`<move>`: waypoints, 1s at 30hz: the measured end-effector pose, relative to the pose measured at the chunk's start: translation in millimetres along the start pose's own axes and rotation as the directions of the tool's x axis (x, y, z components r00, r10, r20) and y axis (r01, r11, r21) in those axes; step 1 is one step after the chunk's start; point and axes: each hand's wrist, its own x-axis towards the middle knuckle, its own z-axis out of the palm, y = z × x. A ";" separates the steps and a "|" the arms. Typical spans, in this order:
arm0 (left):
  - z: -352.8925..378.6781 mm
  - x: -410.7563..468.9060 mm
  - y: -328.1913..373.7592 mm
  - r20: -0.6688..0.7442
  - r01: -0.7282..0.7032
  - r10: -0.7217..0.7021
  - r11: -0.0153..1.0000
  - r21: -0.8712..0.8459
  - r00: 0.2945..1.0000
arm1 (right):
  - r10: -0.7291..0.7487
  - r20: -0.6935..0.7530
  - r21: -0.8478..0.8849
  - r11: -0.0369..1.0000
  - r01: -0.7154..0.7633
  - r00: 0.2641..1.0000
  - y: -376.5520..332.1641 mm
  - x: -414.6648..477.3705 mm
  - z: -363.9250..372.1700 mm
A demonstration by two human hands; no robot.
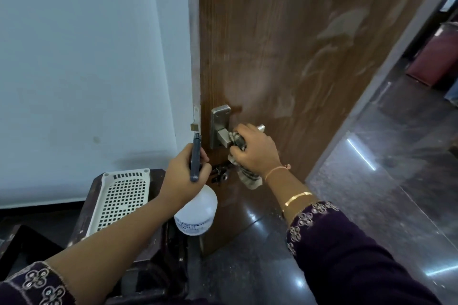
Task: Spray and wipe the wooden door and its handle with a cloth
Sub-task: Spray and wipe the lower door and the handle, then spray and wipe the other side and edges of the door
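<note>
The right hand (255, 151) was wrapped around a crumpled grey-and-white checked cloth (249, 177), clamping it onto the lever of the brushed silver metal handle (221, 135). That handle sat close to the left edge of the brown wooden door (285, 44), whose face showed pale wet streaks. The left hand (183, 172) gripped the dark grey trigger head of a translucent white plastic spray bottle (198, 209), just left of the door's edge. Below it, a white perforated plastic tray (121, 198) rested on a dark wooden stand (89, 208).
</note>
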 end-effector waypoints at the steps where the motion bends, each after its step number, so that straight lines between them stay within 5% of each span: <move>1: -0.5 -6.2 1.9 0.023 -0.022 0.023 1.000 -0.019 0.999 | 0.010 -0.028 -0.011 1.000 -0.011 1.000 1.8 -10.3 -2.7; 7: -6.6 -38.5 6.5 0.284 -0.093 0.113 0.992 -0.082 0.952 | 0.092 -0.181 -0.043 0.994 -0.101 0.979 5.3 -69.2 -24.0; 17: 14.2 -58.9 44.6 0.509 -0.226 0.315 0.947 -0.231 0.801 | 0.474 0.003 -0.284 0.845 -0.453 0.881 4.5 -166.2 -107.6; 20: 30.0 -66.3 60.7 0.565 -0.246 0.368 0.927 -0.283 0.738 | 0.613 -0.038 -0.361 0.728 -0.583 0.789 -4.1 -193.3 -128.2; 23: 43.4 -79.4 77.2 0.608 -0.269 0.440 0.895 -0.355 0.661 | 0.722 -0.229 -0.323 0.576 -0.751 0.653 -16.6 -222.8 -132.3; 27: 54.3 -96.7 90.3 0.648 -0.265 0.498 0.864 -0.429 0.576 | 0.697 -0.576 -0.026 0.506 -0.862 0.427 -40.2 -252.9 -119.1; 30: 63.5 -107.5 93.8 0.674 -0.281 0.517 0.855 -0.436 0.528 | 0.687 -0.698 0.210 0.465 -0.860 0.201 -50.5 -266.9 -104.8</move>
